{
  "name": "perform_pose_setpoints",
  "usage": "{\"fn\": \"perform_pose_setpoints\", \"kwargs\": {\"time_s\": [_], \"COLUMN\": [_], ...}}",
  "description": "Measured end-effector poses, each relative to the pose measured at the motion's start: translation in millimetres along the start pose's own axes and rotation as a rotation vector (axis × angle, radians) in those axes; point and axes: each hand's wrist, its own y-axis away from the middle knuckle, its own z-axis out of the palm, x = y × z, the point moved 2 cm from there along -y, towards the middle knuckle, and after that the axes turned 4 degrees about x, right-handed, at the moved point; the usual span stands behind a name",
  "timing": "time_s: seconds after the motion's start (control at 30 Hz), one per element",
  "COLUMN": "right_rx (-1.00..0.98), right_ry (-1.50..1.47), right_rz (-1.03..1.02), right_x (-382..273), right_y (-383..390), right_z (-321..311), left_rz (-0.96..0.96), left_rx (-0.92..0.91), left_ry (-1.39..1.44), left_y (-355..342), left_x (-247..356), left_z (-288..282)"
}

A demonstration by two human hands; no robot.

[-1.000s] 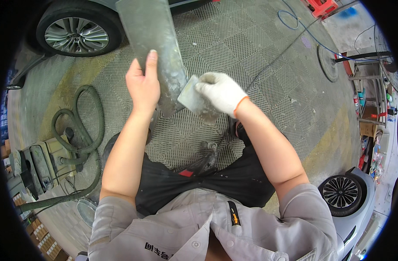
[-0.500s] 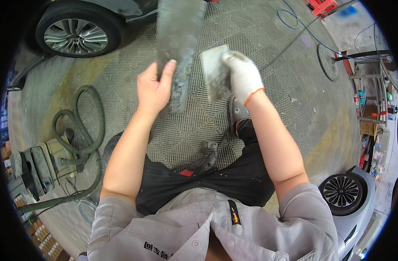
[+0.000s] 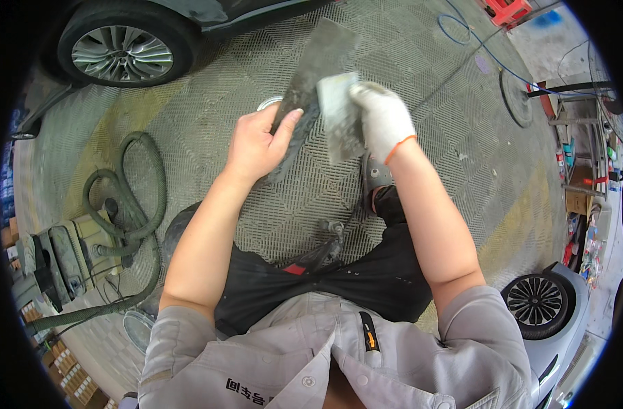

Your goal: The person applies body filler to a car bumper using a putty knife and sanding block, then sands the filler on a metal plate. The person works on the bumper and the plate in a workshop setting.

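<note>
While the bare left hand (image 3: pixel 260 146) grips the lower end of a long, flat grey metal board smeared with dark filler (image 3: pixel 311 88), thumb on its upper face and fingers curled beneath, the board slants up and away above the grey grid-patterned floor mat (image 3: pixel 209 102). The right hand in a white knit glove (image 3: pixel 383 119) clasps a small pale rectangular spreader (image 3: pixel 338 116), whose face rests against the board's right edge. A green coiled hose (image 3: pixel 131 198) lies at the mat's left edge, and a car wheel with a silver rim (image 3: pixel 120 51) stands at its far left corner.
</note>
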Motion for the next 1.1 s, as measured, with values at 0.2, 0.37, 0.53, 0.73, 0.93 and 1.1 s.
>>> {"fn": "perform_pose_setpoints", "kwargs": {"time_s": [0.2, 0.37, 0.53, 0.73, 0.93, 1.1], "right_rx": [-0.026, -0.353, -0.107, 0.015, -0.521, -0.342], "right_ry": [0.156, 0.803, 0.296, 0.134, 1.128, 0.888], "right_rz": [-0.019, -0.027, -0.047, -0.058, -0.196, -0.136], "right_x": [-4, 19, 1, -7, 25, 33], "right_y": [6, 29, 13, 12, 45, 45], "right_z": [0, 26, 9, 4, 45, 48], "left_rz": [-0.109, -0.244, -0.018, -0.076, -0.211, -0.296], "left_rx": [0.226, 0.390, -0.002, 0.190, 0.508, 0.437], "left_ry": [0.110, 0.408, -0.112, 0.068, 0.317, 0.310], "left_y": [-6, -16, -2, -3, -19, -16], "left_x": [-2, -7, 3, 2, -11, -15], "left_z": [-8, -16, -3, -8, -21, -16]}}
